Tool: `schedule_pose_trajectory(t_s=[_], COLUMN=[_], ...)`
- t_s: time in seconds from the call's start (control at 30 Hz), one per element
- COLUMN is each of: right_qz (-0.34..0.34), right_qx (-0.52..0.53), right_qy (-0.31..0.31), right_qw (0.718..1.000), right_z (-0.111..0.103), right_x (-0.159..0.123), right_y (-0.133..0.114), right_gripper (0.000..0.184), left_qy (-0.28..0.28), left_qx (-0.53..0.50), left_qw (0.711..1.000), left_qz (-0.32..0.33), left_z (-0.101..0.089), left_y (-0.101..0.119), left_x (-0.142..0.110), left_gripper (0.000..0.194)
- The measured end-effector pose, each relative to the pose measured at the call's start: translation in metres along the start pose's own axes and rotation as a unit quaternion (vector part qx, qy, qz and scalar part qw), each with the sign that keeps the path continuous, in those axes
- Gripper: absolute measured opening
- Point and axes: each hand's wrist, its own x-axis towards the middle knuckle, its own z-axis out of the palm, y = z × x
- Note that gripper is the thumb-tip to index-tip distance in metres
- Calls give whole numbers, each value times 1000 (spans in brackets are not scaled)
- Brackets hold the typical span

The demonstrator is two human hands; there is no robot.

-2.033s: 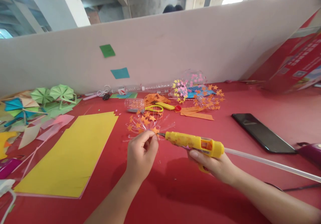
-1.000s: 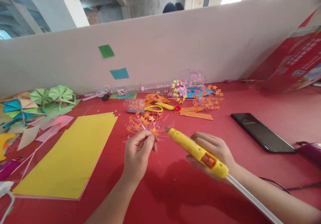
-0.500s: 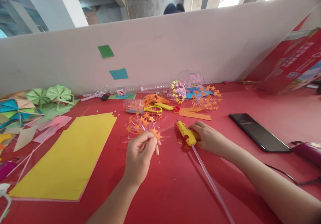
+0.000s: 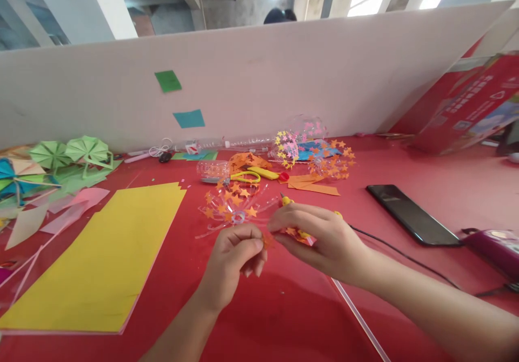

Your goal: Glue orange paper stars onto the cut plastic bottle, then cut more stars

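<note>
A small orange piece [image 4: 267, 241], too blurred to make out its shape, sits at the fingertips of the left hand [image 4: 237, 259], which pinches it between thumb and fingers. It lies just left of the right hand's [image 4: 322, 237] fingertips; whether these grip it too, I cannot tell. The clear plastic flower [image 4: 238, 217] with orange stars rests on the red table [image 4: 284, 324], just beyond the left hand. The yellow glue gun [image 4: 287, 201] lies partly hidden behind the right hand, its glue stick [image 4: 360, 320] running toward the near edge of view. The 2 forearms angle inward from below, the left hand curled, the right palm down with fingers stretched leftward.
</note>
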Motion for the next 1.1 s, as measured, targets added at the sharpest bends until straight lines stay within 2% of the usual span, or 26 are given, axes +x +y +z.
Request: schedule_pose_trajectory(t_s=[0.13, 0.27, 0.33, 0.4, 0.43, 0.47, 0.53, 0.6, 0.7, 0.87, 1.1], right_qz=[-33, -57, -36, 43, 102, 166, 284, 357, 395, 385, 399], right_qx=[27, 48, 51, 52, 58, 71, 133, 197, 258, 284, 277], right_qy=[1, 6, 20, 46, 58, 64, 52, 33, 17, 11, -14], right_qw=[999, 997, 998, 997, 991, 982, 948, 912, 881, 878, 874], right_z=[10, 10, 9, 7, 6, 6, 7, 9, 14, 18, 16], right_x=[3, 2, 4, 8, 12, 15, 21, 25, 27, 24, 21], right_y=[6, 6, 7, 11, 15, 19, 28, 36, 40, 36, 35], right_gripper=[14, 15, 14, 12, 11, 9, 9, 9, 9, 9, 9], left_qy=[4, -9, 1, 57, 94, 129, 181, 209, 241, 265, 246], left_qx=[0, 10, 62, 182, 259, 336, 459, 535, 593, 617, 619], left_qw=[1000, 1000, 998, 977, 947, 903, 799, 724, 671, 647, 654], left_qz=[-21, -24, 7, 96, 163, 233, 343, 382, 374, 360, 358], left_z=[-1, -1, 1, 3, 4, 4, 4, 2, -1, -5, -6], left_y=[2, 4, 4, 4, 3, 2, -2, -7, -13, -15, -18], left_x=[1, 1, 0, -1, -1, 0, 2, 7, 14, 22, 26], left_gripper=[21, 21, 24, 24, 22, 17, 5, 11, 20, 17, 9])
